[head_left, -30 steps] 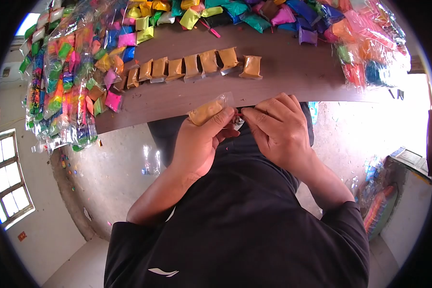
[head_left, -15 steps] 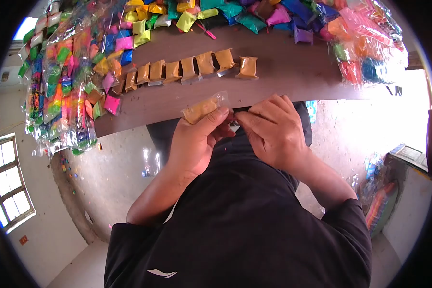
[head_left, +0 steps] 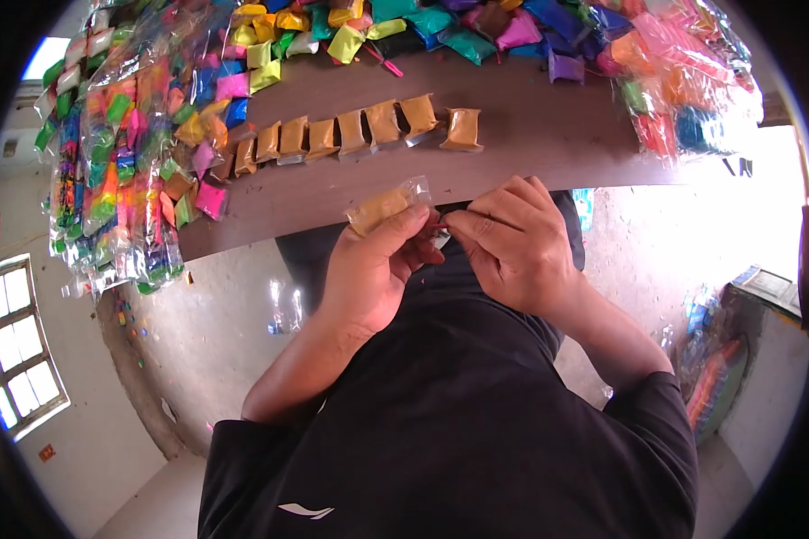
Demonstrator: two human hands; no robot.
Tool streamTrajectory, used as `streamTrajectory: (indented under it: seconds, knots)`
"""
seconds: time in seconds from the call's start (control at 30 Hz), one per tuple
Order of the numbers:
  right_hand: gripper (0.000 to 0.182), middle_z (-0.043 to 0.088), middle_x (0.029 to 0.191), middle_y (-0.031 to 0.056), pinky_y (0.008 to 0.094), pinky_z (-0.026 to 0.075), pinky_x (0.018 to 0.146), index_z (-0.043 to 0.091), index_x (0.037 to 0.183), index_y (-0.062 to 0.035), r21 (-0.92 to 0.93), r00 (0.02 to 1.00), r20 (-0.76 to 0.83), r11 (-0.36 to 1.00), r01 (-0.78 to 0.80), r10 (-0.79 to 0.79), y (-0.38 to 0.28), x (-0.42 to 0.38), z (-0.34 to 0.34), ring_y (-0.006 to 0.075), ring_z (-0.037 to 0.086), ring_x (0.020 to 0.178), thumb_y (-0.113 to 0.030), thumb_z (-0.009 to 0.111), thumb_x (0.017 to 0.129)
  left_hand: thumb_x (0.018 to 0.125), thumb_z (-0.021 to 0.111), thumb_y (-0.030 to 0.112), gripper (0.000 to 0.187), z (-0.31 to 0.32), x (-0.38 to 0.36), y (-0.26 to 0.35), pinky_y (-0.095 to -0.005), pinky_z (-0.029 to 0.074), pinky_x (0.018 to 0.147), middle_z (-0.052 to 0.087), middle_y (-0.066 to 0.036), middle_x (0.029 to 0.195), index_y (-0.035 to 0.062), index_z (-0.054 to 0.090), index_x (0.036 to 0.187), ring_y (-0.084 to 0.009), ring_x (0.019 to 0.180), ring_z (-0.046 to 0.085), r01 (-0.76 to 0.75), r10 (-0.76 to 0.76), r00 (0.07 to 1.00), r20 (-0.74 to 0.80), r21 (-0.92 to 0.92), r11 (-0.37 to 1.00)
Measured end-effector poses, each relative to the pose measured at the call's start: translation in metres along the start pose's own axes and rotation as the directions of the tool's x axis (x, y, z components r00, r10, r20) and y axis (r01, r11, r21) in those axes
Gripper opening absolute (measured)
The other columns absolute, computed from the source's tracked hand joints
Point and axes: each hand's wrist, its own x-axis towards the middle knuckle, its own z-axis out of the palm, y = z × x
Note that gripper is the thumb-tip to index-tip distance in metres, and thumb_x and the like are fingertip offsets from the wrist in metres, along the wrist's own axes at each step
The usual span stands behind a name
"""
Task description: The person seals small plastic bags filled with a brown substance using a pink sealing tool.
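Note:
My left hand [head_left: 361,283] is closed on a clear plastic packet [head_left: 375,209] of tan, clay-like stuff, tilted just off the table's near edge. The thumb presses across the packet's lower end. Close beside it, my right hand [head_left: 523,241] is in a pinch, its fingertips almost meeting the left fingers. A small shiny, partly pinkish bit [head_left: 440,232] shows between the two hands; what it is I cannot make out. Beyond the hands, several brown packets [head_left: 352,133] stand in a slanting row, with one more brown packet [head_left: 462,129] at the right end.
Bright colored packets [head_left: 346,43] are heaped along the far side of the brown table [head_left: 548,126]. Clear bags of colored packets [head_left: 108,180] hang over the left edge; more bags [head_left: 683,81] lie at the right. A pink stick [head_left: 392,67] lies near the heap.
The left hand and its packet have shifted very slightly, and the packet's tilt differs a little. The right hand keeps its pinch in nearly the same place. The row of brown packets is unchanged.

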Motion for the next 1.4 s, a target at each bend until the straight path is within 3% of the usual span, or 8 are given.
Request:
streamTrajectory:
  seconds: [0.13, 0.63, 0.83, 0.9, 1.0, 1.33, 1.37, 1.4]
  knots:
    - [0.027, 0.067, 0.091, 0.003, 0.038, 0.043, 0.071, 0.075, 0.095, -0.0075, -0.005, 0.992, -0.124, 1.0, 0.022, -0.022, 0.0, 0.005, 0.002, 0.025, 0.06, 0.079, -0.002, 0.075, 0.069, 0.1, 0.068, 0.015, 0.018, 0.002, -0.001, 0.002, -0.0333, 0.059, 0.072, 0.072, -0.006, 0.095, 0.0041, 0.068, 0.114, -0.0151, 0.081, 0.068, -0.027, 0.027, 0.999, 0.032, 0.023, 0.999]
    - [0.02, 0.058, 0.086, 0.0015, 0.0368, 0.042, 0.081, 0.072, 0.089, -0.0083, 0.052, 0.971, 0.191, 0.989, 0.138, -0.146, 0.01, 0.017, -0.013, 0.0223, 0.058, 0.086, -0.005, 0.072, 0.069, 0.099, 0.068, 0.011, 0.021, -0.007, 0.006, 0.013, -0.03, 0.056, 0.067, 0.072, -0.008, 0.103, 0.0001, 0.068, 0.118, -0.016, 0.086, 0.068, 0.02, -0.045, 0.997, 0.07, 0.328, 0.945]
    - [0.013, 0.065, 0.088, 0.006, 0.0359, 0.042, 0.074, 0.072, 0.093, -0.0031, 0.46, 0.925, 0.306, 0.886, 0.064, -0.226, 0.044, 0.012, -0.005, 0.0232, 0.059, 0.079, -0.003, 0.077, 0.082, 0.098, 0.07, 0.011, 0.022, -0.015, 0.009, 0.01, -0.0285, 0.052, 0.064, 0.07, -0.005, 0.097, 0.0009, 0.068, 0.117, -0.0137, 0.08, 0.064, 0.101, -0.143, 0.982, 0.12, 0.305, 0.947]
    - [0.008, 0.065, 0.09, 0.0066, 0.0335, 0.043, 0.071, 0.072, 0.096, -0.0024, 0.754, 0.94, 0.318, 0.634, -0.171, -0.125, 0.044, 0.007, -0.002, 0.0202, 0.06, 0.08, -0.006, 0.076, 0.09, 0.098, 0.07, 0.012, 0.021, -0.016, 0.008, 0.016, -0.029, 0.051, 0.063, 0.068, -0.004, 0.093, 0.0012, 0.068, 0.116, -0.0132, 0.077, 0.062, 0.147, -0.181, 0.978, 0.104, 0.276, 0.95]
    - [0.016, 0.064, 0.082, 0.0097, 0.0358, 0.047, 0.074, 0.074, 0.102, -0.0039, 0.631, 0.958, 0.214, 0.722, -0.283, 0.189, 0.03, -0.004, 0.004, 0.0265, 0.06, 0.082, -0.002, 0.075, 0.085, 0.098, 0.069, 0.012, 0.017, -0.012, 0.006, 0.018, -0.0299, 0.049, 0.063, 0.063, -0.003, 0.086, 0.0018, 0.068, 0.112, -0.0127, 0.072, 0.058, 0.21, -0.233, 0.969, 0.084, 0.22, 0.953]
    - [0.022, 0.064, 0.08, 0.0087, 0.0351, 0.05, 0.072, 0.075, 0.097, -0.0057, 0.325, 0.991, 0.102, 0.939, -0.113, 0.083, 0.013, -0.001, 0.009, 0.0296, 0.061, 0.074, 0.002, 0.078, 0.076, 0.1, 0.059, 0.015, 0.018, -0.033, 0.016, 0.005, -0.0372, 0.048, 0.065, 0.062, -0.005, 0.088, 0.0034, 0.065, 0.113, -0.0186, 0.075, 0.059, 0.416, -0.37, 0.861, 0.348, -0.065, 0.907]
    - [0.019, 0.064, 0.08, 0.0087, 0.0339, 0.05, 0.071, 0.075, 0.096, -0.0047, 0.373, 0.977, 0.116, 0.904, -0.208, 0.178, 0.011, -0.001, 0.01, 0.0273, 0.061, 0.073, 0.002, 0.077, 0.079, 0.1, 0.059, 0.015, 0.018, -0.031, 0.012, 0.0, -0.0372, 0.048, 0.065, 0.062, -0.005, 0.088, 0.0034, 0.065, 0.113, -0.0186, 0.075, 0.059, 0.419, -0.374, 0.859, 0.35, -0.062, 0.906]
    - [0.015, 0.065, 0.08, 0.0087, 0.0328, 0.049, 0.069, 0.075, 0.095, -0.0036, 0.417, 0.954, 0.132, 0.858, -0.3, 0.27, 0.009, -0.002, 0.01, 0.025, 0.062, 0.071, 0.002, 0.076, 0.081, 0.1, 0.058, 0.014, 0.022, -0.014, 0.004, 0.0, -0.0369, 0.05, 0.07, 0.063, -0.006, 0.095, 0.0029, 0.063, 0.118, -0.0185, 0.081, 0.06, 0.251, -0.246, 0.961, 0.13, -0.027, 0.968]
